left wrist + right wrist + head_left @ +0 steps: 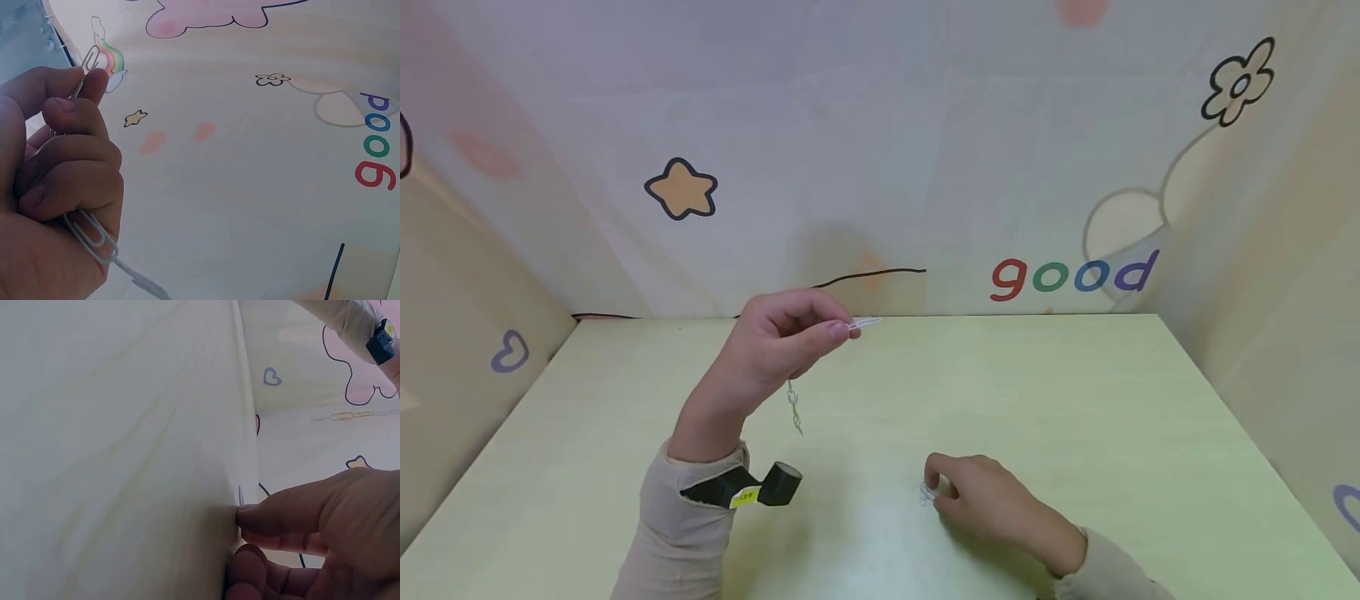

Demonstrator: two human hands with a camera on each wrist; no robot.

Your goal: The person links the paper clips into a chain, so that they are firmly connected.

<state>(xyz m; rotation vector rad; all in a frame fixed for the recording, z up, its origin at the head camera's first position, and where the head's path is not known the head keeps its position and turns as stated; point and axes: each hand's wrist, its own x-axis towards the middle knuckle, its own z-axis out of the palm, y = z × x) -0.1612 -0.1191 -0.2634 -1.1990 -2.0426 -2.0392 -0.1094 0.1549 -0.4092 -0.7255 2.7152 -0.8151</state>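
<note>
My left hand (pixel 775 342) is raised over the table's middle and pinches a silvery paper clip (pixel 867 322) between thumb and forefinger. Its other fingers curl round a chain of linked paper clips (pixel 794 408), whose end hangs below the hand. In the left wrist view, a clip of that chain (pixel 94 236) comes out under the little finger. Low on the tabletop, my right hand (pixel 988 500) has thumb and forefinger on small wire paper clips (pixel 927 493). One thin clip end (pixel 240 495) sticks out past the fingertips in the right wrist view; how many clips lie there is hard to tell.
The pale green table (pixel 1075 400) ends at a printed fabric wall (pixel 880 167) at the back, with fabric sides left and right. A black wrist camera (pixel 780 483) is strapped over the left sleeve.
</note>
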